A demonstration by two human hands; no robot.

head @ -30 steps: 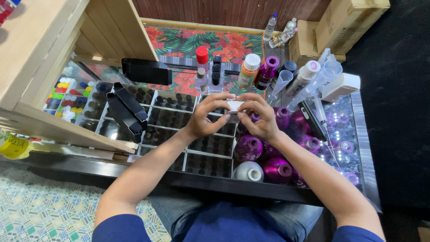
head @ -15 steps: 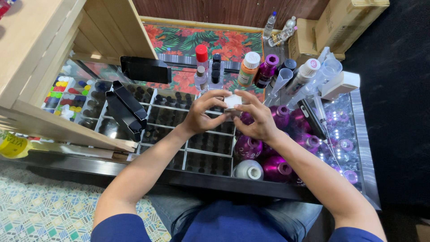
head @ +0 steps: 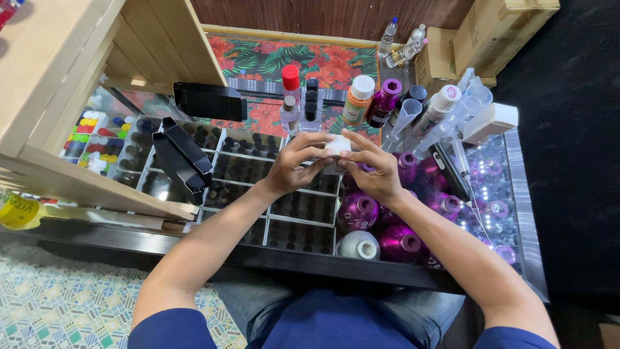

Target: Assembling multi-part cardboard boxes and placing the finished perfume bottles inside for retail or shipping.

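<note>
Left hand point(head: 296, 169) and right hand point(head: 371, 171) meet over the middle of the glass counter point(head: 516, 194), both pinched on one small white box point(head: 337, 145). L fingers curl over its top and near side; thumb underneath, as far as the view shows. R hand comes in from the other side, index finger laid along the box's upper edge, thumb tucked below. So the box sits between the two sets of fingertips, raised off the counter, only its white top face showing; rest is hidden by fingers. Both hands closed on it, not gaping.

Directly under the hands: divided trays point(head: 303, 207) w/ rows of small dark vials, white partitions between compartments. Just R of the hands and below the R wrist, a cluster of shiny purple bottles point(head: 356, 211), plus one silver-white bottle point(head: 359, 245) nearest the counter's front edge.

Beyond the box, well apart from it: clear spray bottle with red cap point(head: 290, 97), orange bottle with white cap point(head: 357, 100), purple bottle point(head: 385, 102), and a leaning clear measuring cylinder point(head: 403, 119). Black phone point(head: 210, 101) stands on a holder to the L. Two black oblong boxes point(head: 181, 158) lie tilted on the trays, L of the L hand. Far L, under the wooden shelf point(head: 77, 97), a tray of coloured caps point(head: 90, 139). Flat white box point(head: 489, 123) at the counter's R rear corner.
</note>
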